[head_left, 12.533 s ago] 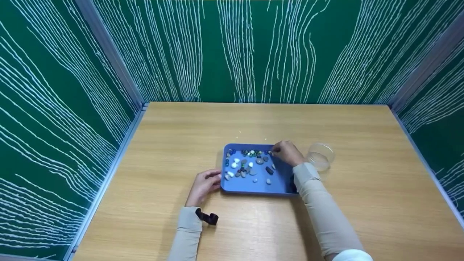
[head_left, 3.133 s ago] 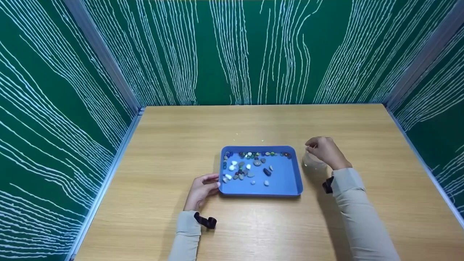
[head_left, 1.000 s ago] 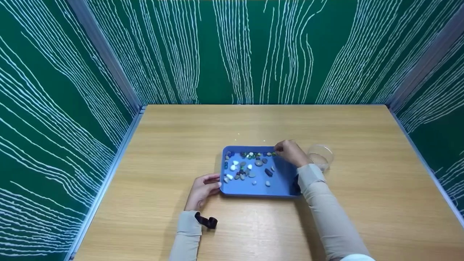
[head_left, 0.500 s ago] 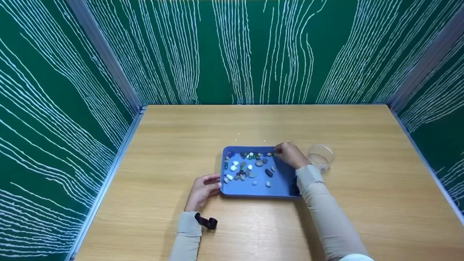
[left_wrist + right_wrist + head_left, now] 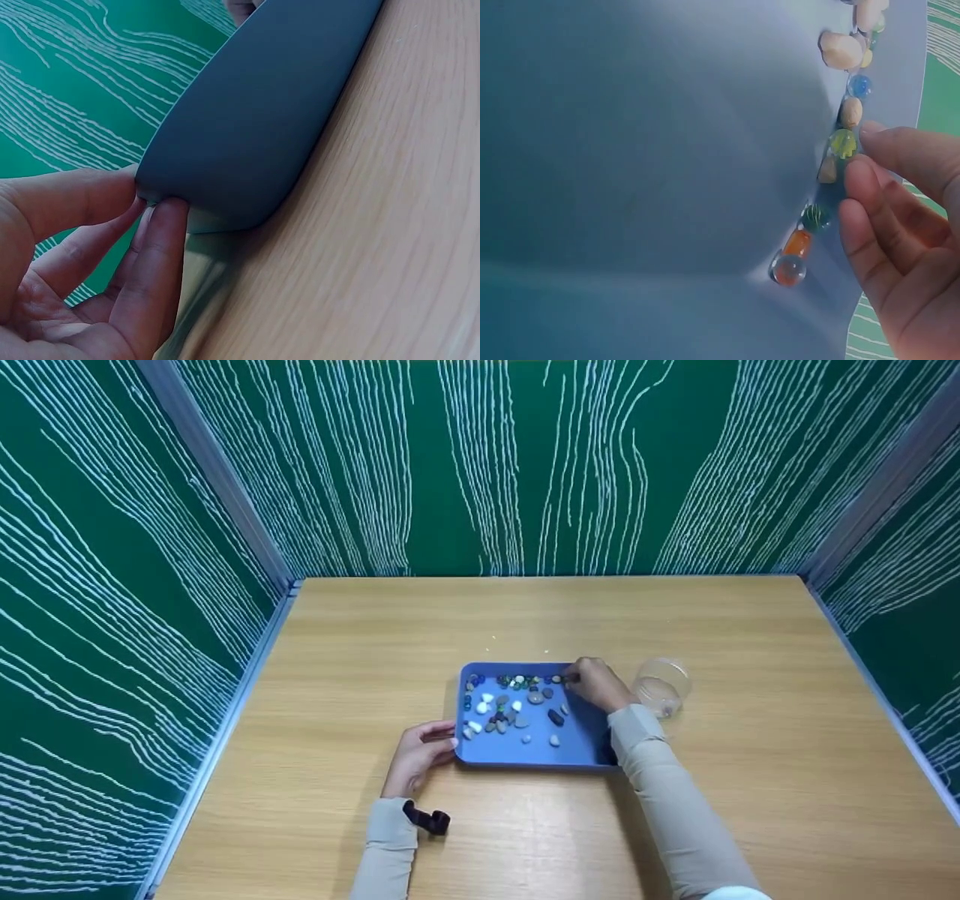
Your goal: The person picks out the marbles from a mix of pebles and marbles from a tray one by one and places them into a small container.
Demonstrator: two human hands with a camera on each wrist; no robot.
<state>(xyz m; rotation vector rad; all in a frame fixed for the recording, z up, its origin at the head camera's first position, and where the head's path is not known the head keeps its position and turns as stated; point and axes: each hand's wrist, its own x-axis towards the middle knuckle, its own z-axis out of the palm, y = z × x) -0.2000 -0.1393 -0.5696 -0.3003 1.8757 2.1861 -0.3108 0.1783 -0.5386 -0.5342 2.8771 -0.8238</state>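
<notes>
In the head view, a shallow blue tray (image 5: 577, 754) holds several marbles and pebbles. My left hand (image 5: 415, 754) pinches its left edge; in the left wrist view a fingertip presses on the tray's outer wall (image 5: 240, 127). My right hand (image 5: 596, 684) reaches over the back right of the tray, its fingers loosely bent. In the right wrist view, the fingertips hover right beside a yellow-green marble (image 5: 844, 142) and a small greyish stone (image 5: 827, 170), with nothing seen between them. A dark green marble (image 5: 815, 217), an orange bead (image 5: 798, 243) and a clear marble (image 5: 789, 270) follow towards the corner.
Just right of the right wrist stands a clear round cup (image 5: 661, 686) with a little something at its bottom. A dark elongated stone (image 5: 556, 718) and white pebbles (image 5: 482, 708) lie within the tray. Tiny pale specks dot the wooden table (image 5: 337, 660) behind it.
About three seconds ago the right hand was over the clear cup; it has since come left to the tray's back row. In the last half second it shifts slightly left. Left hand stays put.
</notes>
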